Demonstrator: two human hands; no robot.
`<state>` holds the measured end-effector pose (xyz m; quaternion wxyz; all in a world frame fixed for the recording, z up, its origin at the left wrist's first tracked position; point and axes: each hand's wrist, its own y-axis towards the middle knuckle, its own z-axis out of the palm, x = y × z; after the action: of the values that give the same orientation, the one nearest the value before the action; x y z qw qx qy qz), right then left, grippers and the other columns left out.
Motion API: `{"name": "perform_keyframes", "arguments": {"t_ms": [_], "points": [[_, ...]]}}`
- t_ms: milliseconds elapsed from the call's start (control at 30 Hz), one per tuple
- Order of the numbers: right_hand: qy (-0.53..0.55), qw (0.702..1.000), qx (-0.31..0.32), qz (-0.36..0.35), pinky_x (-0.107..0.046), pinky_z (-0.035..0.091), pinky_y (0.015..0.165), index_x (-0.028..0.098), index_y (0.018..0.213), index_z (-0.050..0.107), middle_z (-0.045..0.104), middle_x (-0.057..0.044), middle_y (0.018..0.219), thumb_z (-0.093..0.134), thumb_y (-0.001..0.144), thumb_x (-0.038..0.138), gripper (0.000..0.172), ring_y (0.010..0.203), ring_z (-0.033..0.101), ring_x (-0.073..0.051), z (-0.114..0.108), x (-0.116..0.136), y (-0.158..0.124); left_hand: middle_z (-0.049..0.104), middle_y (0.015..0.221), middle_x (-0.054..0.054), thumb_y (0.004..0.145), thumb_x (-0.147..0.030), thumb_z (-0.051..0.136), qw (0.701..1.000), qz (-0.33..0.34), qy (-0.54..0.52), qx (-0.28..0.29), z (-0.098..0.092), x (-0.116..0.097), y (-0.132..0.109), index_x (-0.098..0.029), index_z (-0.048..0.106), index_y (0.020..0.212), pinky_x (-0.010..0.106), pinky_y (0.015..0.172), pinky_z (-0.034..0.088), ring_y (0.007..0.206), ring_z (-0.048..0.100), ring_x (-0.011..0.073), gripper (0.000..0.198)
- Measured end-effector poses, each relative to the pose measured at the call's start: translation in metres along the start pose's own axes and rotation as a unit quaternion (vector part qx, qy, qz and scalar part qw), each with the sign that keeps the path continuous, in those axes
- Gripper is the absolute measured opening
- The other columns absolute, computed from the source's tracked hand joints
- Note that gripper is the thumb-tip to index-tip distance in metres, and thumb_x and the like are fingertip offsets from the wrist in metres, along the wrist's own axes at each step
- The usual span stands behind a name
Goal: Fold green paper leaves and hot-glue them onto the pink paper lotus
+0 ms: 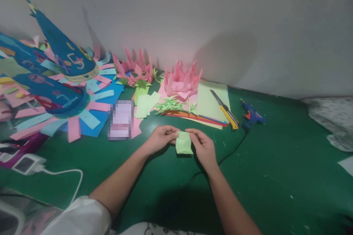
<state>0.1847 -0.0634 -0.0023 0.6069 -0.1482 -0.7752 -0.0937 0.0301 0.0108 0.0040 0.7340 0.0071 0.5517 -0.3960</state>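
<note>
A small piece of light green paper (184, 144) with creases across it is held up just above the green table. My left hand (164, 137) pinches its upper left edge between thumb and fingers. On the opposite edge, my right hand (202, 145) grips the upper right corner the same way. Beyond my hands lie several folded green paper leaves (171, 105) on a stack of coloured sheets. Pale green paper slips (146, 105) rest to the left of them.
Two pink paper crowns (183, 80) (134, 67) stand near the wall. A yellow box cutter (226, 112) and a blue glue gun (251, 114) with a cord lie at right. A phone (120, 120), blue cone hats (60, 44) and a white cable (78, 176) are at left.
</note>
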Motion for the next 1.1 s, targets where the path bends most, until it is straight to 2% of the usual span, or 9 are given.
{"name": "perform_keyframes", "arguments": {"t_ms": [267,400,500,600,700,833,933,1033,1100], "points": [[0.053,0.998,0.015,0.023,-0.022,0.043,0.053,0.021,0.092,0.064,0.064,-0.001,0.077,0.051,0.083,0.035,0.021,0.059,0.053,-0.012,0.001,-0.003,0.000,0.069,0.080,0.007,0.059,-0.026,0.078,0.996,-0.039,-0.026,0.075,-0.008,-0.007,-0.005,-0.010,0.067,0.093,0.027,0.074,0.050,0.069,0.064,0.0122,0.039],[0.020,0.999,0.023,-0.015,-0.023,0.046,0.056,0.020,0.089,0.062,0.065,-0.002,0.079,0.051,0.083,0.033,0.018,0.064,0.058,-0.014,0.001,-0.001,-0.001,0.069,0.084,0.010,0.061,-0.025,0.076,0.991,-0.051,0.003,0.127,-0.012,-0.015,-0.010,-0.010,0.066,0.099,0.028,0.077,0.048,0.075,0.064,0.0153,0.042],[-0.030,0.997,0.022,-0.068,-0.024,0.048,0.063,0.021,0.088,0.060,0.065,-0.002,0.080,0.051,0.083,0.029,0.014,0.070,0.060,-0.015,0.000,0.000,-0.003,0.068,0.084,0.009,0.062,-0.028,0.074,0.986,-0.034,0.041,0.160,-0.012,-0.017,-0.011,-0.011,0.064,0.103,0.025,0.071,0.046,0.074,0.062,0.0148,0.045],[-0.060,0.991,0.031,-0.112,-0.025,0.048,0.070,0.021,0.089,0.059,0.065,-0.002,0.085,0.051,0.083,0.026,0.010,0.077,0.062,-0.015,0.001,0.000,-0.005,0.063,0.075,0.004,0.068,-0.036,0.069,0.988,0.001,0.099,0.122,-0.010,-0.011,-0.008,-0.011,0.063,0.102,0.021,0.060,0.041,0.063,0.055,0.0096,0.042],[-0.059,0.990,0.040,-0.125,-0.025,0.048,0.071,0.022,0.090,0.058,0.064,-0.002,0.087,0.052,0.081,0.026,0.011,0.080,0.064,-0.016,0.004,0.001,-0.007,0.056,0.065,-0.001,0.064,-0.033,0.072,0.985,0.028,0.143,0.089,-0.005,-0.004,-0.006,-0.011,0.061,0.096,0.019,0.057,0.038,0.056,0.048,0.0061,0.041],[0.001,0.998,0.031,-0.057,-0.023,0.045,0.054,0.022,0.093,0.053,0.062,0.001,0.073,0.053,0.081,0.030,0.014,0.061,0.059,-0.013,0.005,-0.001,-0.008,0.051,0.060,-0.004,0.066,-0.033,0.071,0.983,0.065,0.151,0.085,-0.002,-0.005,-0.008,-0.014,0.059,0.090,0.019,0.055,0.036,0.054,0.045,0.0058,0.033],[0.060,0.998,-0.010,-0.017,-0.022,0.040,0.050,0.021,0.091,0.050,0.054,0.005,0.057,0.054,0.081,0.031,0.014,0.049,0.050,-0.011,0.000,-0.003,-0.003,0.056,0.063,-0.001,0.069,-0.033,0.068,0.971,0.078,0.201,0.103,-0.004,-0.009,-0.010,-0.014,0.065,0.082,0.020,0.057,0.037,0.058,0.047,0.0081,0.024],[0.108,0.988,-0.104,-0.031,-0.022,0.041,0.056,0.021,0.086,0.048,0.051,0.006,0.057,0.058,0.080,0.030,0.014,0.054,0.049,-0.010,-0.008,-0.004,0.005,0.063,0.081,0.006,0.073,-0.033,0.063,0.960,0.110,0.234,0.111,-0.006,-0.010,-0.010,-0.015,0.070,0.084,0.023,0.063,0.040,0.070,0.053,0.0127,0.022],[0.128,0.983,-0.131,-0.032,-0.022,0.041,0.058,0.021,0.088,0.050,0.051,0.005,0.059,0.057,0.080,0.031,0.015,0.056,0.050,-0.010,-0.011,-0.003,0.008,0.062,0.090,0.007,0.074,-0.032,0.062,0.957,0.143,0.235,0.096,-0.007,-0.010,-0.008,-0.016,0.071,0.087,0.023,0.066,0.041,0.076,0.054,0.0140,0.022]]}}
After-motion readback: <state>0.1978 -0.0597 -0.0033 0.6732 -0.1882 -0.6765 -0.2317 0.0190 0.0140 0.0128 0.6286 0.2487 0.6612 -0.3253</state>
